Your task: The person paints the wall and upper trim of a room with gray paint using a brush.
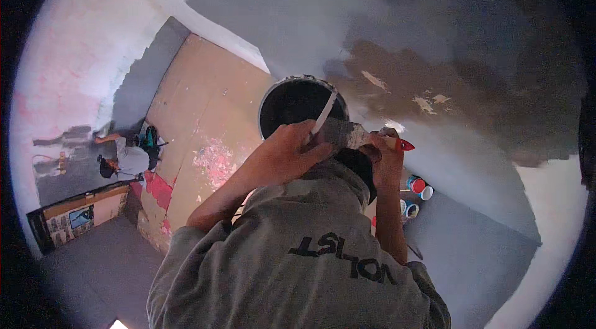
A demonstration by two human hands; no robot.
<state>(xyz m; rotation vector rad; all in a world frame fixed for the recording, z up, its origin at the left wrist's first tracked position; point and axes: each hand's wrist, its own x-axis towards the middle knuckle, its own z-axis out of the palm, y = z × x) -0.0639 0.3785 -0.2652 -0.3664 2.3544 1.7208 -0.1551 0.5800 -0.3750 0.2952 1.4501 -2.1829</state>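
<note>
My left hand [282, 154] is closed around a narrow, pale flat strip [325, 110] that sticks up from between the fingers; whether it is a scraper blade or a stick I cannot tell. In my right hand [386, 158] is a wide paintbrush [356, 135] with a red-tipped handle. Its grey, paint-covered bristle end points left, toward my left fingers and the strip, and is partly hidden by them. Just beyond both hands is a dark round bucket [292, 105] with a paint-smeared rim; its depth and contents are too dark to make out.
Open paint cans [416, 185] stand to the right, beside my right forearm. Ahead, the wall [298, 12] is grey with a brown patch [410, 80]. Brown floor covering [205, 93] carries red splashes. At the left, a co-worker [133, 158] reaches toward a partly grey wall.
</note>
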